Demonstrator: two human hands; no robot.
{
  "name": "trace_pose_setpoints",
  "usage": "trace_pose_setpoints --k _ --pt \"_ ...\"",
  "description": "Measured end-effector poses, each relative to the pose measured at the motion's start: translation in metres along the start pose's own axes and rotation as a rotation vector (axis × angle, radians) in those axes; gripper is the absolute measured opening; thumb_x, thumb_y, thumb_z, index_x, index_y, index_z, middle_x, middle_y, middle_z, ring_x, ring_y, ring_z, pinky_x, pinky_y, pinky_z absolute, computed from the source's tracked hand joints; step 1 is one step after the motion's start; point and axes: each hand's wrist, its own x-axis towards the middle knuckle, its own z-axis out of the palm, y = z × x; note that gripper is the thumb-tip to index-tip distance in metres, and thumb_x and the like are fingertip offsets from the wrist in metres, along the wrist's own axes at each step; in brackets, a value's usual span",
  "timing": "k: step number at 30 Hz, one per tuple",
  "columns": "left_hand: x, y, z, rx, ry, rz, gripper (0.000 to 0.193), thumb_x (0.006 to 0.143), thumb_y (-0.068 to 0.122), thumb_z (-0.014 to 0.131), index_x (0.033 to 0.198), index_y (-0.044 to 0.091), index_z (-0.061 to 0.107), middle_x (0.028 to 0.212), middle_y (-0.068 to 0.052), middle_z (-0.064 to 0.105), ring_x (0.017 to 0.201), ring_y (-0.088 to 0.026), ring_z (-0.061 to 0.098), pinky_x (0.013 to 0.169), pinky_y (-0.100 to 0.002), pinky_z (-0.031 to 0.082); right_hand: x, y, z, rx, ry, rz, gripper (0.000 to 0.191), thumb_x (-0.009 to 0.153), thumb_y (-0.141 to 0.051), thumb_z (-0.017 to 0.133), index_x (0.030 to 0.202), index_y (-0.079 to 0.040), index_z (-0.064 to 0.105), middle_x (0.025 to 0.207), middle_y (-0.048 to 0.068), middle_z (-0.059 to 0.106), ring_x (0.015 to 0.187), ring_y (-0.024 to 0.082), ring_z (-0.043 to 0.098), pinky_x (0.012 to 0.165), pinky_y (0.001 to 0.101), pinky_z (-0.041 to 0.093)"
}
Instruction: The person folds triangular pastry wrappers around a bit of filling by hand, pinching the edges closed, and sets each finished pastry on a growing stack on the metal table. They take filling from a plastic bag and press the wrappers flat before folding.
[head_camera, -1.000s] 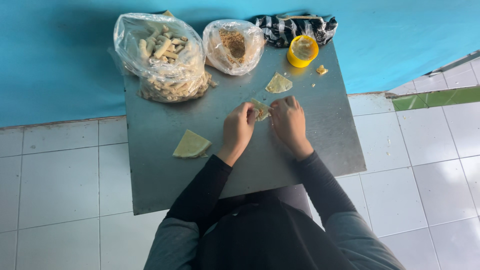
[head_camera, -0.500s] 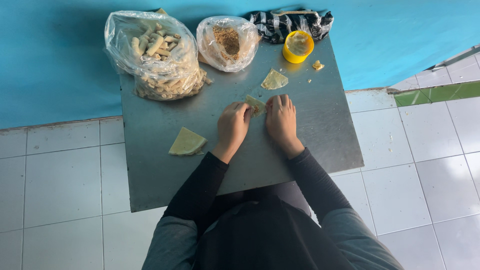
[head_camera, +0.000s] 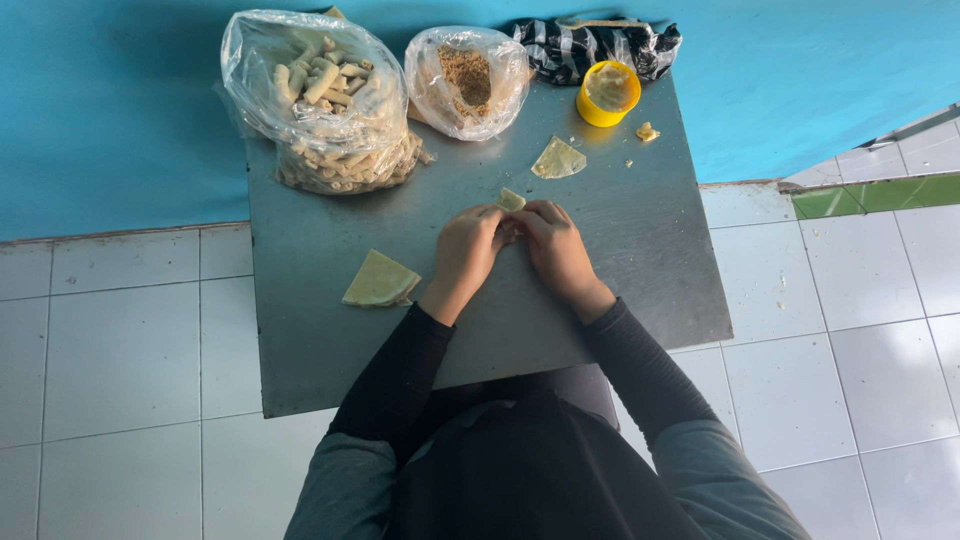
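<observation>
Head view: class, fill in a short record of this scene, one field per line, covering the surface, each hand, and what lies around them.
Surface: grey metal table over white floor tiles
Left hand: pressed on a pale wrapper piece
Right hand: on the same piece, touching the left
Near left: stack of wrapper wedges
Far edge: bag of rolls, bag of crumbly filling, yellow cup, striped bag
Loose: single wrapper
</observation>
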Motion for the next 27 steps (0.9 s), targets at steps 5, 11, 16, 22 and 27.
trace_pose_setpoints --k 5,11,16,22,27 --pt "0.0 -0.003 0.006 0.142 0.058 0.069 0.006 0.09 0.007 0.071 0.09 0.003 0.066 0.091 -0.011 0.07 0.087 -0.033 0.068 0.077 -0.046 0.051 0.002 0.011 -0.003 0.125 -0.085 0.015 0.023 0.087 -0.002 0.073 0.109 -0.003 0.071 0.109 0.014 0.066 0.098 0.034 0.068 0.085 0.0412 0.057" --pt "0.003 -0.002 0.012 0.081 0.044 -0.022 0.016 0.088 0.024 0.078 0.091 0.009 0.074 0.078 -0.008 0.072 0.075 -0.029 0.069 0.072 -0.046 0.049 0.034 0.025 -0.013 -0.059 -0.32 0.065 0.01 0.089 -0.012 0.075 0.099 -0.008 0.072 0.1 0.011 0.069 0.096 0.032 0.069 0.084 0.0412 0.055" --pt "0.017 -0.003 0.018 0.062 -0.003 -0.26 0.005 0.085 0.02 0.077 0.086 0.015 0.076 0.08 -0.005 0.073 0.079 -0.025 0.07 0.073 -0.043 0.046 0.063 0.039 -0.016 -0.086 -0.512 0.08 0.016 0.08 -0.019 0.08 0.088 -0.008 0.07 0.09 0.009 0.068 0.091 0.03 0.068 0.077 0.0432 0.052" --pt "-0.002 -0.004 0.013 0.23 0.057 0.098 0.013 0.083 0.024 0.078 0.086 0.011 0.074 0.085 -0.007 0.064 0.082 -0.028 0.064 0.078 -0.044 0.04 0.018 0.046 -0.013 -0.047 -0.223 -0.122 0.016 0.089 -0.019 0.076 0.098 -0.009 0.067 0.099 0.009 0.066 0.097 0.033 0.065 0.086 0.0432 0.052" --pt "-0.001 0.006 0.013 0.401 0.077 0.077 0.011 0.091 0.022 0.077 0.087 0.012 0.073 0.088 -0.004 0.065 0.085 -0.022 0.064 0.085 -0.042 0.038 0.006 0.045 -0.004 -0.174 -0.126 -0.051 0.01 0.094 -0.019 0.073 0.102 -0.013 0.07 0.104 0.005 0.064 0.106 0.029 0.062 0.096 0.0411 0.046"
